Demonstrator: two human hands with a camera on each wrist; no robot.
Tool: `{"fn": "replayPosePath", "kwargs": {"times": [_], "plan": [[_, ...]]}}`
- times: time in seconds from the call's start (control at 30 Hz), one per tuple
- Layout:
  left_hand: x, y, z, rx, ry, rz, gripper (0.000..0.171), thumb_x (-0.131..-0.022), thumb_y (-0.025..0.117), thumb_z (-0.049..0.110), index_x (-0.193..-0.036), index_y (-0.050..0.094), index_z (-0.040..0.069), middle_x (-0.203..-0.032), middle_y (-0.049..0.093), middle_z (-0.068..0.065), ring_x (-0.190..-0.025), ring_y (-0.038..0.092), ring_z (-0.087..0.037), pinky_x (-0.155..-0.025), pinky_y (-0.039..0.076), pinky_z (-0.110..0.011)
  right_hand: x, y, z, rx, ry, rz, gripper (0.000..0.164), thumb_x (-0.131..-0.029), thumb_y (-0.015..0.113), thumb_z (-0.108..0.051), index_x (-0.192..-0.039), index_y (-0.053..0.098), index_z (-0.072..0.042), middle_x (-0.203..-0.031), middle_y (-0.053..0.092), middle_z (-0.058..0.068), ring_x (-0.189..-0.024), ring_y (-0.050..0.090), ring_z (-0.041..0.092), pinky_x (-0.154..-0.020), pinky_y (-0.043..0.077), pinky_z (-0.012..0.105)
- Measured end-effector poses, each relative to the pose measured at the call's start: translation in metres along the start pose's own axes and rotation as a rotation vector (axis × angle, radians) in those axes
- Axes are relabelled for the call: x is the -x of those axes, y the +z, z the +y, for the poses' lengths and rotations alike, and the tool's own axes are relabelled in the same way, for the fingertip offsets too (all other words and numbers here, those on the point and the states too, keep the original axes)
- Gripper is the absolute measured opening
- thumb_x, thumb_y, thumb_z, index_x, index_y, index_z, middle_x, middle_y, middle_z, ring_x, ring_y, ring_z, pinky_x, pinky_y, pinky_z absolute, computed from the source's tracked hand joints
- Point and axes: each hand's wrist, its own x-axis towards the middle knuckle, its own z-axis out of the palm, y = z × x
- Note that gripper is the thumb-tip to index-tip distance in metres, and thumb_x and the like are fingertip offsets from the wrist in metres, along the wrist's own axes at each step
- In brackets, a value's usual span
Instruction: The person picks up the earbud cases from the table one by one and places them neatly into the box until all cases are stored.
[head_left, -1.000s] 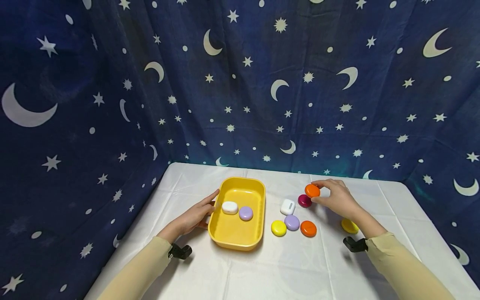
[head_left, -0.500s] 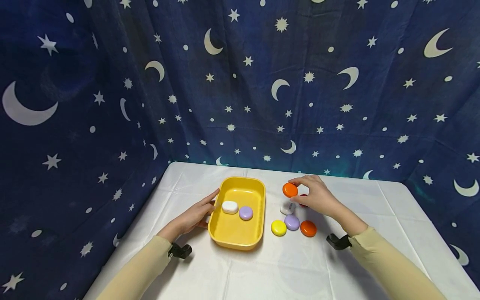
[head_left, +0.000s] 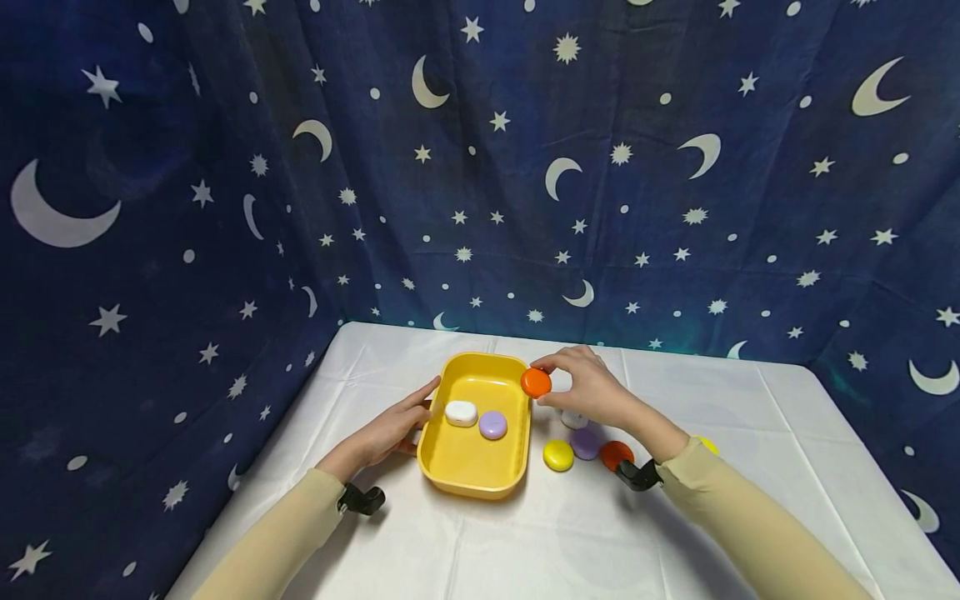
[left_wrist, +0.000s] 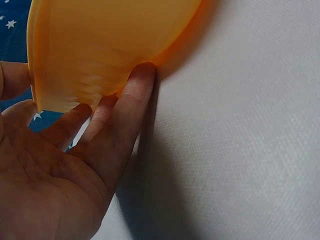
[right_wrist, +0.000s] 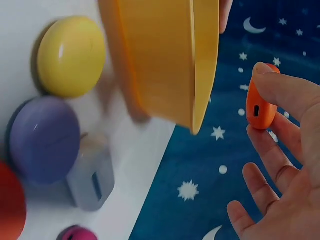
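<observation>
My right hand (head_left: pixel 588 387) pinches a round, glossy orange case (head_left: pixel 536 382) between thumb and fingers, in the air by the yellow tray's right rim. A dark slot shows on the case's side in the right wrist view, with the other fingers spread. Against the left side of the yellow tray (head_left: pixel 480 471) rests my left hand (head_left: pixel 386 432); in the left wrist view its fingertips (left_wrist: pixel 142 75) touch the outer wall. Inside the tray lie a white oval case (head_left: pixel 461 413) and a lilac round case (head_left: pixel 492 425).
Right of the tray lie a yellow case (head_left: pixel 558 456), a lilac case (head_left: pixel 585 444), an orange case (head_left: pixel 616 454) and a partly hidden white case (head_left: pixel 574 419). My sleeve covers most of another yellow case (head_left: pixel 708 445). A magenta case (right_wrist: pixel 77 233) shows in the right wrist view.
My right hand has carried the orange case leftward, from above the dark red case, past the white one, to the tray's right rim. The left hand has stayed at the tray.
</observation>
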Motion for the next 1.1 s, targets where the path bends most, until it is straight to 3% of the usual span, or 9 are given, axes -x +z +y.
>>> {"fn": "replayPosePath", "kwargs": {"times": [0.57,0.87,1.1], "plan": [[-0.002,-0.001,0.0,0.014,-0.006,-0.013,0.069,-0.103,0.05,0.023,-0.163,0.022,0.04,-0.16,0.034,-0.019,-0.114,0.062,-0.03,-0.083,0.06,-0.047,-0.023,0.038,-0.032,0.026,-0.029,-0.132,0.052,-0.077,0.09,-0.031,-0.126,0.073,-0.03,-0.116,0.066,-0.013,-0.118,0.044,0.018,-0.1,0.042,0.045],[-0.002,-0.002,-0.002,0.024,-0.005,-0.022,0.069,-0.103,0.049,0.022,-0.164,0.022,0.039,-0.161,0.032,-0.019,-0.115,0.062,-0.03,-0.084,0.06,-0.048,-0.032,0.062,-0.043,0.113,-0.136,-0.253,0.046,-0.079,0.088,-0.035,-0.122,0.073,-0.028,-0.109,0.067,-0.015,-0.119,0.046,0.02,-0.105,0.034,0.047],[-0.001,-0.001,-0.001,0.027,0.002,-0.025,0.068,-0.103,0.047,0.02,-0.164,0.021,0.038,-0.161,0.034,-0.019,-0.115,0.063,-0.031,-0.083,0.06,-0.049,-0.035,0.073,-0.047,0.173,-0.192,-0.271,0.045,-0.079,0.089,-0.036,-0.121,0.074,-0.028,-0.106,0.067,-0.015,-0.113,0.046,0.018,-0.1,0.036,0.044]]}}
